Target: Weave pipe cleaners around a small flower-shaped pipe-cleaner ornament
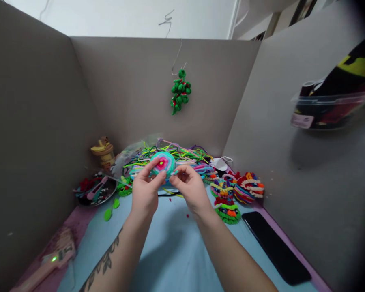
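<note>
Both hands are up over the middle of the worktop, working one piece between them. The left hand point(144, 190) has its grip pinched on the near edge of a round coil of fuzzy craft wire point(163, 163), teal outside, pink and a yellow dot at the centre, held tilted toward the camera. The right hand point(190, 187) meets it from the other side, its grip pressed together on a loose teal wire end point(174, 172) right at the coil's rim. The coil hangs in the air, clear of the pale blue cloth point(170, 251) that covers the worktop.

Just behind it, along the far edge, lies a tangled heap of coloured wire stems point(185, 156). Toward the right edge sit several finished fuzzy figures point(235, 192), bunched close together, and a dark phone point(275, 247) lies flat near the right front corner. At the far left corner stands a yellow spool point(103, 152), with a dark dish of bits point(94, 190) just in front of it. A green bunch point(180, 91) hangs from a hook on the back cardboard wall point(124, 89).
</note>
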Demonstrator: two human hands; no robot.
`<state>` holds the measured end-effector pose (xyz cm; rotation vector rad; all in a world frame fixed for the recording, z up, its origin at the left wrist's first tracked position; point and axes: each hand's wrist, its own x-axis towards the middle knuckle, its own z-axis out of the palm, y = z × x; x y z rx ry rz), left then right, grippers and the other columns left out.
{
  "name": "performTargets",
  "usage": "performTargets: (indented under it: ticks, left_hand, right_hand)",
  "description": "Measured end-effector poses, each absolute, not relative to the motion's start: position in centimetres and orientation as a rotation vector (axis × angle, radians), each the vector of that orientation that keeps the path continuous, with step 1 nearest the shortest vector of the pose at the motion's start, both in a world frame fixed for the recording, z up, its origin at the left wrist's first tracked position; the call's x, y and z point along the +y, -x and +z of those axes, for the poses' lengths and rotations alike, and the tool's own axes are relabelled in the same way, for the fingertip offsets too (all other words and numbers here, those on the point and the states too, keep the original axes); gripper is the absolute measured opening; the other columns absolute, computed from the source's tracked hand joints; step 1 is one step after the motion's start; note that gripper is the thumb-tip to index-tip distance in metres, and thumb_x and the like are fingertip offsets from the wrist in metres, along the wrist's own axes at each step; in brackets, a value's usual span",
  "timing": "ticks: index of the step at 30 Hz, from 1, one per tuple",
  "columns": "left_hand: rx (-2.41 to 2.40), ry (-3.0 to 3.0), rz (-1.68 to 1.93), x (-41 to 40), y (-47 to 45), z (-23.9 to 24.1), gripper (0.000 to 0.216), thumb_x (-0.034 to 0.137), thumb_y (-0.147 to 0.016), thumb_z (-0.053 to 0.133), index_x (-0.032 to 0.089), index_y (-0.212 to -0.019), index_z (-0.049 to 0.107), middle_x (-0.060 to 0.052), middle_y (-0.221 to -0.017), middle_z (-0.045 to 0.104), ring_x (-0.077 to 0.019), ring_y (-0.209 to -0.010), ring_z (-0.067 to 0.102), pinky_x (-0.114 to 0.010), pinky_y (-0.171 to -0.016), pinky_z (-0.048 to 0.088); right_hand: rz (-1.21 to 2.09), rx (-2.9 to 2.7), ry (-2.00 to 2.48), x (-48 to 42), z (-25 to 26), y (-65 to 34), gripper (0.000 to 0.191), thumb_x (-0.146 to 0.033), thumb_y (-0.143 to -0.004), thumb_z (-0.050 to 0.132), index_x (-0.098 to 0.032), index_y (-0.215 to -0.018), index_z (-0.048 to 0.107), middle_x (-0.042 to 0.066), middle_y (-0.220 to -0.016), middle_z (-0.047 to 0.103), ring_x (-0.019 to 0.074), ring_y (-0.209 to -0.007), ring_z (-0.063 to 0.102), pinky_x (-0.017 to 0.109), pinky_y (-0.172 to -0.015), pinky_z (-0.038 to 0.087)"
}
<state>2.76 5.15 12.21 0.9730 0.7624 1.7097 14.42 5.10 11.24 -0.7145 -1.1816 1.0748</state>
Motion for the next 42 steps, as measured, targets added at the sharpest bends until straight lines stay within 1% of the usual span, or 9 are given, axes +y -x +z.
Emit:
performTargets:
  ticks: [5, 9, 13, 18, 21, 26, 29, 37, 42]
  left_hand:
    - [0.816, -1.100, 1.804, 4.6, -3.3, 12.1, 0.044, 0.022, -0.062, 0.078, 0.024, -0.105, 0.069, -0.006, -0.107, 0.067, -0.0160, -0.082, 0.064, -0.024, -0.066, 0.052]
    - [0.858, -1.163, 1.831, 4.4, -3.3, 12.1, 0.040, 0.022, -0.065, 0.076, 0.025, -0.104, 0.069, -0.006, -0.111, 0.065, -0.0171, -0.086, 0.064, -0.027, -0.071, 0.053]
    - [0.864, -1.163, 1.859, 4.4, -3.1, 12.2, 0.040, 0.022, -0.064, 0.076, 0.025, -0.104, 0.070, -0.005, -0.110, 0.066, -0.0187, -0.092, 0.063, -0.029, -0.078, 0.052]
    - [0.858, -1.136, 1.872, 4.5, -3.0, 12.4, 0.040, 0.021, -0.064, 0.076, 0.026, -0.103, 0.070, -0.005, -0.108, 0.066, -0.0172, -0.088, 0.064, -0.025, -0.069, 0.052]
    - [0.841, -1.117, 1.871, 4.6, -3.0, 12.3, 0.041, 0.020, -0.063, 0.077, 0.027, -0.103, 0.070, -0.004, -0.105, 0.068, -0.0155, -0.082, 0.064, -0.023, -0.064, 0.051]
    - [0.802, -1.036, 1.826, 4.8, -3.0, 12.2, 0.044, 0.020, -0.062, 0.078, 0.026, -0.104, 0.070, -0.004, -0.101, 0.069, -0.0101, -0.069, 0.060, -0.019, -0.057, 0.049]
    - [0.762, -0.961, 1.797, 4.9, -2.9, 12.3, 0.043, 0.018, -0.060, 0.079, 0.026, -0.102, 0.071, -0.004, -0.102, 0.069, -0.0083, -0.067, 0.059, -0.017, -0.057, 0.048]
    - [0.676, -0.810, 1.717, 5.0, -3.1, 12.6, 0.045, 0.016, -0.054, 0.082, 0.025, -0.096, 0.072, -0.002, -0.100, 0.070, -0.0066, -0.065, 0.060, -0.014, -0.054, 0.046]
    - [0.725, -0.837, 1.773, 4.9, -3.4, 12.4, 0.046, 0.018, -0.054, 0.082, 0.024, -0.098, 0.072, -0.004, -0.101, 0.070, -0.0080, -0.066, 0.060, -0.017, -0.056, 0.047]
  right_hand:
    - [1.013, -1.143, 0.773, 5.0, 11.0, -13.8, 0.026, -0.033, -0.067, 0.073, -0.020, -0.077, 0.053, -0.005, -0.068, 0.052, 0.0100, -0.060, 0.047, 0.022, -0.057, 0.038]
    - [0.969, -1.131, 0.783, 4.8, 11.0, -13.5, 0.019, -0.030, -0.071, 0.069, -0.019, -0.077, 0.055, -0.005, -0.068, 0.052, 0.0097, -0.061, 0.047, 0.022, -0.058, 0.038]
    - [1.045, -1.074, 0.752, 4.8, 11.1, -13.5, 0.018, -0.027, -0.069, 0.071, -0.019, -0.078, 0.058, -0.004, -0.067, 0.056, 0.0100, -0.061, 0.049, 0.022, -0.059, 0.039]
    - [1.223, -0.950, 0.675, 4.8, 11.6, -13.7, 0.021, -0.022, -0.059, 0.076, -0.018, -0.076, 0.063, -0.003, -0.069, 0.062, 0.0097, -0.063, 0.053, 0.022, -0.061, 0.041]
    - [1.318, -0.856, 0.647, 4.8, 12.0, -14.0, 0.025, -0.019, -0.052, 0.079, -0.018, -0.073, 0.064, -0.005, -0.066, 0.062, 0.0085, -0.060, 0.052, 0.022, -0.061, 0.041]
    - [1.317, -0.802, 0.649, 4.7, 12.2, -14.3, 0.026, -0.015, -0.048, 0.080, -0.018, -0.069, 0.064, -0.006, -0.061, 0.059, 0.0074, -0.057, 0.051, 0.021, -0.058, 0.040]
    - [1.319, -0.790, 0.648, 4.8, 12.1, -14.4, 0.027, -0.015, -0.046, 0.080, -0.018, -0.067, 0.063, -0.006, -0.061, 0.060, 0.0073, -0.057, 0.052, 0.021, -0.058, 0.040]
    - [1.258, -0.811, 0.662, 5.0, 12.0, -14.4, 0.029, -0.017, -0.048, 0.081, -0.019, -0.069, 0.062, -0.005, -0.062, 0.060, 0.0087, -0.058, 0.054, 0.022, -0.059, 0.043]
    - [1.200, -0.926, 0.681, 4.8, 12.0, -14.3, 0.024, -0.026, -0.059, 0.077, -0.019, -0.076, 0.062, -0.004, -0.070, 0.059, 0.0085, -0.057, 0.051, 0.021, -0.052, 0.040]
